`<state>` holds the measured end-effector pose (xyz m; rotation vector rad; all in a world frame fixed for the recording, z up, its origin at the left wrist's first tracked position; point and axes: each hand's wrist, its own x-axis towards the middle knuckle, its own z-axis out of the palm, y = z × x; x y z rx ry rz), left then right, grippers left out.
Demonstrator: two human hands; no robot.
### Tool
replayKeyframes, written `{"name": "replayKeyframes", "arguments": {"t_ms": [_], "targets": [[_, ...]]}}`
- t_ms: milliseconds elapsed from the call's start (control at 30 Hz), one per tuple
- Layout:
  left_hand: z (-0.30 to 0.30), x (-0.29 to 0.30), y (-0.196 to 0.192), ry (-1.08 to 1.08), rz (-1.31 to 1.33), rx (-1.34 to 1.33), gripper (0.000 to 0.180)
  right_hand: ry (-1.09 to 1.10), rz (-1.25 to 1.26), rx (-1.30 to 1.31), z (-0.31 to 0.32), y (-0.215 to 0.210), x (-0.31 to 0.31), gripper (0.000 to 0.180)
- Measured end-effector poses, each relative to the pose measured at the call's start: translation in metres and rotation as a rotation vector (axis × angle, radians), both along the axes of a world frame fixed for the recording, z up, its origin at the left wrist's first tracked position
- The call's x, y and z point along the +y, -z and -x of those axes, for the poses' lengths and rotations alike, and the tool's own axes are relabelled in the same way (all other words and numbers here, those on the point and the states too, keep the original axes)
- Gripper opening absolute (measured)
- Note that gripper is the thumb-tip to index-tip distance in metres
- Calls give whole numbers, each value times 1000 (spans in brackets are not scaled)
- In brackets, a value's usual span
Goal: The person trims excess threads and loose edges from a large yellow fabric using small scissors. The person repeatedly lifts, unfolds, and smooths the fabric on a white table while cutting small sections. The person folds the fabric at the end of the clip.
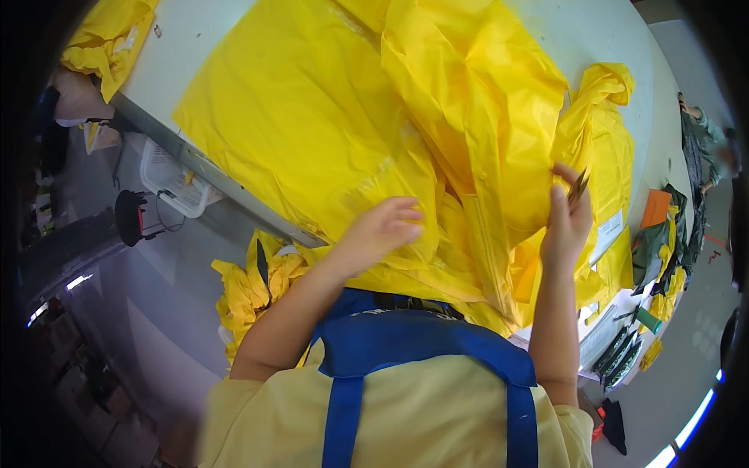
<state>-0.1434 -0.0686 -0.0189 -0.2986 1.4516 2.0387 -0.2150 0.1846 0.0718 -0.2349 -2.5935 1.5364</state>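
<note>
Yellow waterproof garment (292, 117), its stitched strip (484, 253) running near-vertically right of centre.
Right hand (568, 225) grips pointed metal tool (578, 188), angled toward upper right; left hand (381, 232) half-curled, empty.

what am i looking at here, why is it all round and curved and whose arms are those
There is no machine here, just a person working with two bare hands. The only picture comes from a wide fisheye camera worn on that person's head, looking down, so straight edges bend toward the rim. The arms are the wearer's own; below them you see a blue apron over a pale yellow shirt. A large sheet of crumpled yellow material lies across the white table. The right hand holds a small pointed tool, perhaps snips. The left hand is over the material, fingers loosely curled; whether it touches is hard to tell.
</note>
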Motion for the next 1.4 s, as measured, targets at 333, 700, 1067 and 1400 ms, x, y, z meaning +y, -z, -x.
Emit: {"name": "replayKeyframes", "arguments": {"t_ms": [333,700,1067,1400], "targets": [[26,80,-27,-70,-173,44,29,-1132,-383,36,26,-44,-55,28],[-5,67,-44,-144,342,450,24,-1286,-294,-379,52,-39,-27,14],[-22,43,-39,-196,325,542,12,-1189,-292,-548,34,-39,-28,18],[-84,-71,69,-454,1105,159,43,-1003,18,-622,33,-45,-30,12]]}}
